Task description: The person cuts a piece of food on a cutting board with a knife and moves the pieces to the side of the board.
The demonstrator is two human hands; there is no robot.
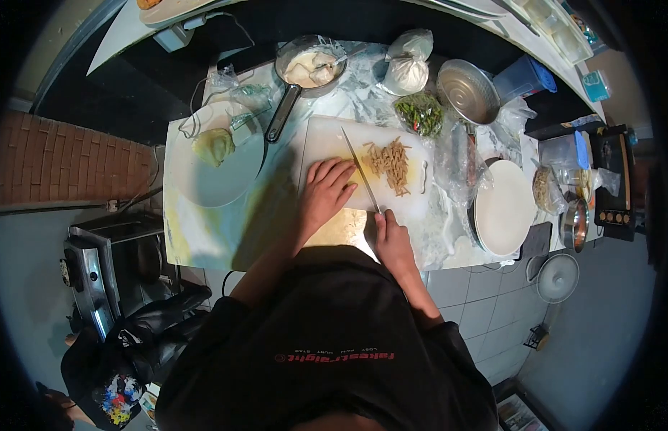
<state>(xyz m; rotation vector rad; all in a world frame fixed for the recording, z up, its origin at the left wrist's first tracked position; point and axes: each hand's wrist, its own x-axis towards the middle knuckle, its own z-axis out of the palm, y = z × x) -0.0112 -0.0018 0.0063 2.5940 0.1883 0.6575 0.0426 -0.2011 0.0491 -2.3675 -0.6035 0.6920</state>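
My right hand [393,241] is closed on the handle of a long knife [362,171], whose blade points away from me across the white cutting board [323,133]. To the left of the blade my left hand [329,185] lies on the board, fingers bent towards the blade. What is under its fingertips is hidden. A pile of brown cut strips [390,164] lies on the board to the right of the knife. Yellowish stain shows on the board around the strips.
A white plate with a pale green vegetable [213,147] is at left. Behind the board are a pan [310,66], a bag of white powder [408,72], bagged green chillies [418,113] and a metal bowl [469,91]. A cream plate [505,208] lies at right.
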